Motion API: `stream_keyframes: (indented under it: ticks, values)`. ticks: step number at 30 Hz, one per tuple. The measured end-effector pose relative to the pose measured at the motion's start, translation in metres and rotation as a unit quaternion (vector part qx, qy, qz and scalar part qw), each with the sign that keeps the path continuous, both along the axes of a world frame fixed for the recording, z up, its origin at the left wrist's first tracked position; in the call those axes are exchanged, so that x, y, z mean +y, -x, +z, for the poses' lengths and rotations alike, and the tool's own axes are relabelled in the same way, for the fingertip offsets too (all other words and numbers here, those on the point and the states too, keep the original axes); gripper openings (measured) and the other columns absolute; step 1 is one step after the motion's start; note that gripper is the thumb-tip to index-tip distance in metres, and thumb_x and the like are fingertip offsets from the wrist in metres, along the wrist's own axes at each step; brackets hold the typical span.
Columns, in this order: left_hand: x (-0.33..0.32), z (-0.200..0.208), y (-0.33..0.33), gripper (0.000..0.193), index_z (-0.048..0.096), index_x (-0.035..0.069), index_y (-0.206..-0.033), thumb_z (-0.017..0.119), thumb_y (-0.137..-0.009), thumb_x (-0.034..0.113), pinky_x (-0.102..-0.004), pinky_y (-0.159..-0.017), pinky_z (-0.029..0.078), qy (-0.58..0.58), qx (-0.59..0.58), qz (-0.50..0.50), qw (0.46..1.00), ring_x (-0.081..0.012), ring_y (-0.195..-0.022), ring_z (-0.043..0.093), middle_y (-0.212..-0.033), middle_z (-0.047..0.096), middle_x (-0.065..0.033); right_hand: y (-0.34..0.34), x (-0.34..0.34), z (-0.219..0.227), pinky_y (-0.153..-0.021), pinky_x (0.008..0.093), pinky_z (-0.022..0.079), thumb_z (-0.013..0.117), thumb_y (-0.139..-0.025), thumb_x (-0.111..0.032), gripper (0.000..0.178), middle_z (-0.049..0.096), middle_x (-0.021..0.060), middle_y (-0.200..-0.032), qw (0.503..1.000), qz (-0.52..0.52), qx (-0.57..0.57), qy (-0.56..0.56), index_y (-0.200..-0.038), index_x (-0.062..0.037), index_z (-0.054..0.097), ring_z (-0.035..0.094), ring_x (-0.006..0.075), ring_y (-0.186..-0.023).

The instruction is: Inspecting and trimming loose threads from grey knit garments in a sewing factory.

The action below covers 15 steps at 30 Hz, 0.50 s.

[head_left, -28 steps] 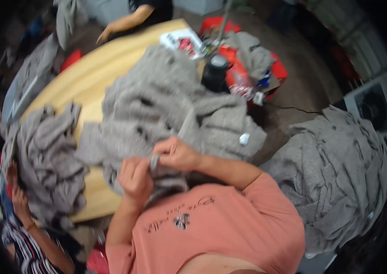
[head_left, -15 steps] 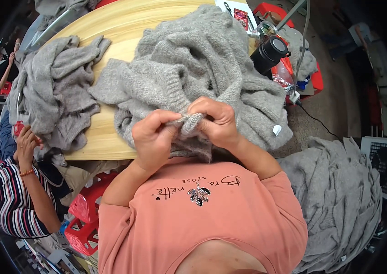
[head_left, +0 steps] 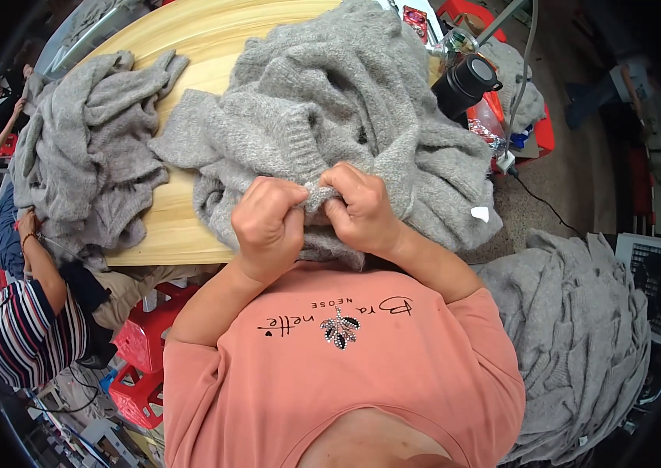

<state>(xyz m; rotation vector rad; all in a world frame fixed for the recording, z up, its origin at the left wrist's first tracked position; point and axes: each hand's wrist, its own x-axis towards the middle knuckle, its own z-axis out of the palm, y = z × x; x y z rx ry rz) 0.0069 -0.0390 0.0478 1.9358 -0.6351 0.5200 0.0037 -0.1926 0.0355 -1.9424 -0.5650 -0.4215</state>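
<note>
A grey knitted sweater (head_left: 299, 132) lies bunched on the wooden table (head_left: 178, 234) before me, partly over its near edge. My left hand (head_left: 270, 222) is closed on a fold of the knit, the thumb and fingers pinched together. Close beside it, my right hand (head_left: 363, 207) pinches the same fold from the other side. A short stretch of fabric shows between the two hands. A ribbed band of the sweater runs up just beyond my fingers. What lies under the fingertips is hidden. A small white tag (head_left: 479, 213) sits on the sweater at the right.
More grey knitwear (head_left: 93, 148) is heaped at the table's left, where a co-worker in a striped shirt (head_left: 30, 335) sits. A black bottle (head_left: 467, 84) stands at the right edge. Red stools (head_left: 139, 394) are at lower left, and a large grey garment pile (head_left: 568, 343) at lower right.
My hands have rolled over so the knuckles face up more, and the fold between them shows less. The co-worker's near hand has dropped away from the red item to the cloth.
</note>
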Motion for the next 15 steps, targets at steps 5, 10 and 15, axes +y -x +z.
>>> stream_keyframes:
  ticks: [5, 10, 15]
  values:
    - [-0.005, 0.000, 0.000, 0.025, 0.056, 0.000, -0.078, 0.054, -0.057, -0.014, -0.0327, -0.056, 0.046, -0.070, -0.149, 0.022, 0.986, -0.0263, -0.063, 0.056, -0.071, 0.058, -0.0108, -0.005, 0.011, -0.005, -0.045, 0.0335, 0.039, 0.049, -0.058, 0.011, 0.024, 0.050, 0.0137, -0.066, 0.996, -0.053, -0.073, -0.016, -0.080, 0.0012, 0.052, 0.050, 0.0274, -0.051]
    - [-0.007, -0.002, 0.000, 0.027, 0.056, 0.000, -0.080, 0.054, -0.056, -0.013, -0.0342, -0.058, 0.046, -0.022, -0.154, 0.035, 0.987, -0.0278, -0.064, 0.055, -0.073, 0.057, -0.0121, -0.014, 0.012, -0.004, -0.045, 0.0325, 0.040, 0.050, -0.059, 0.011, 0.027, 0.051, 0.0141, -0.068, 0.988, -0.070, -0.133, -0.029, -0.084, 0.0017, 0.052, 0.051, 0.0262, -0.052]
    - [-0.008, -0.008, -0.010, 0.028, 0.056, 0.002, -0.082, 0.054, -0.058, -0.013, -0.0356, -0.063, 0.045, -0.035, -0.103, 0.103, 0.989, -0.0289, -0.073, 0.056, -0.077, 0.058, -0.0113, -0.008, -0.003, 0.007, -0.049, 0.0292, 0.042, 0.054, -0.067, 0.007, 0.021, 0.054, 0.0129, -0.074, 0.984, -0.051, -0.137, -0.100, -0.087, 0.0013, 0.052, 0.053, 0.0216, -0.056]
